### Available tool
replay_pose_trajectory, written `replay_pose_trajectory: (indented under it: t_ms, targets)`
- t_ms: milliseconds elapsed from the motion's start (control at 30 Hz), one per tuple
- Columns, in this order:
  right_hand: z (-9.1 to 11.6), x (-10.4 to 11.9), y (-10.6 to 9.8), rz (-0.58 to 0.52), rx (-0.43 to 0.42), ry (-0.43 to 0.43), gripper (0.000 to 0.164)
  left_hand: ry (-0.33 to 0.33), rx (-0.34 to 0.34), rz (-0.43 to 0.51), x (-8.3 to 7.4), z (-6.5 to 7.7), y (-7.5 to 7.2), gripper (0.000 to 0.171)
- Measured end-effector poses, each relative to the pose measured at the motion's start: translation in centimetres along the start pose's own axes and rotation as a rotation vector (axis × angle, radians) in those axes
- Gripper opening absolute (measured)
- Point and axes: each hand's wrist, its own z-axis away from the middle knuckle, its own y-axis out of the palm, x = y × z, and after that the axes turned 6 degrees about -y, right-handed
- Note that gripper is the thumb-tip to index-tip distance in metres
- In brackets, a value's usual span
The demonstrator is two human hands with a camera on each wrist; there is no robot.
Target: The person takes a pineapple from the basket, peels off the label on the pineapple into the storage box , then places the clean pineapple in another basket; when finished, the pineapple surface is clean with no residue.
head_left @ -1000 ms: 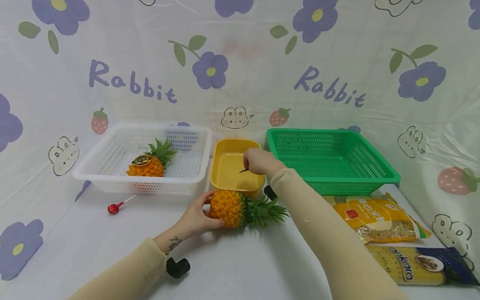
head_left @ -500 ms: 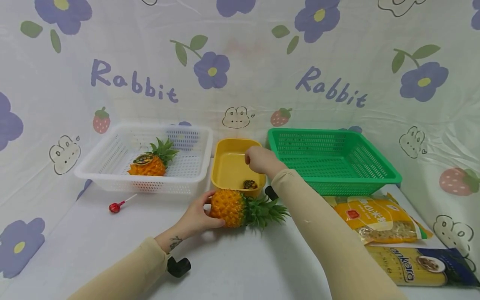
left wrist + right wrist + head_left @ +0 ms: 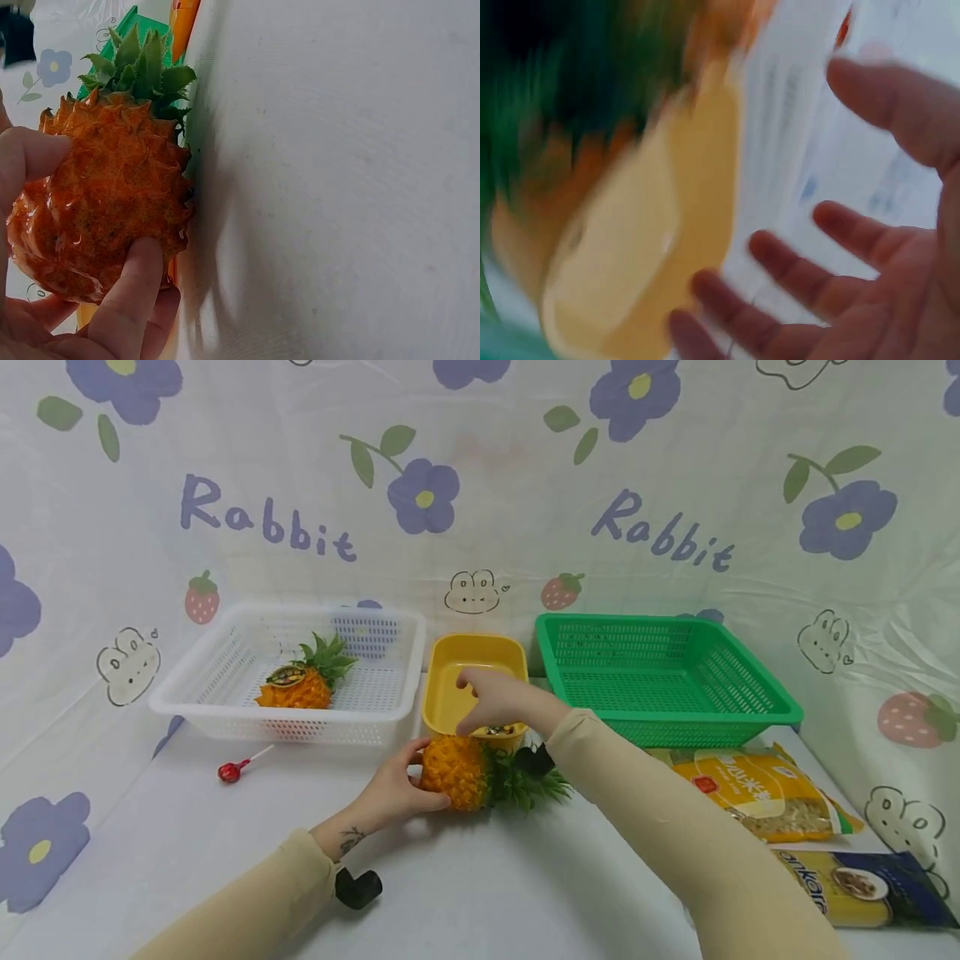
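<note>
My left hand grips a small orange pineapple lying on its side, green crown pointing right. In the left wrist view its fingers curl round the fruit. Over the yellow bin, my right hand hangs with thumb and fingers spread and nothing between them. Just below it, inside the bin near the front wall, lies a small dark and gold patterned piece, partly hidden by the hand. It resembles the oval label on the other pineapple in the white basket.
The white basket stands left of the bin, the green basket right of it. A red lollipop lies in front of the white basket. Two food packets, one orange-yellow and one blue-ended, lie at the right.
My right hand let go of the small dark patterned piece, which dropped into the yellow bin. Its fingers then spread as it shifted slightly left and nearer. The left hand and pineapple stayed put.
</note>
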Motion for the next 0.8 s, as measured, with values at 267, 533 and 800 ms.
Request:
replay_pose_trajectory:
  t_ms: [267, 533, 800]
  targets:
    - [2.7, 3.1, 3.9, 0.191, 0.106, 0.012, 0.092, 0.014, -0.014, 0.010, 2.5, -1.9, 0.1, 0.083]
    - [3.1, 3.0, 6.4, 0.304, 0.024, 0.005, 0.098, -0.046, -0.003, 0.054, 2.7, -1.8, 0.1, 0.093]
    - [2.9, 3.1, 7.5, 0.398, -0.029, 0.013, 0.088, -0.175, -0.089, 0.229, 2.5, -0.5, -2.2, 0.103]
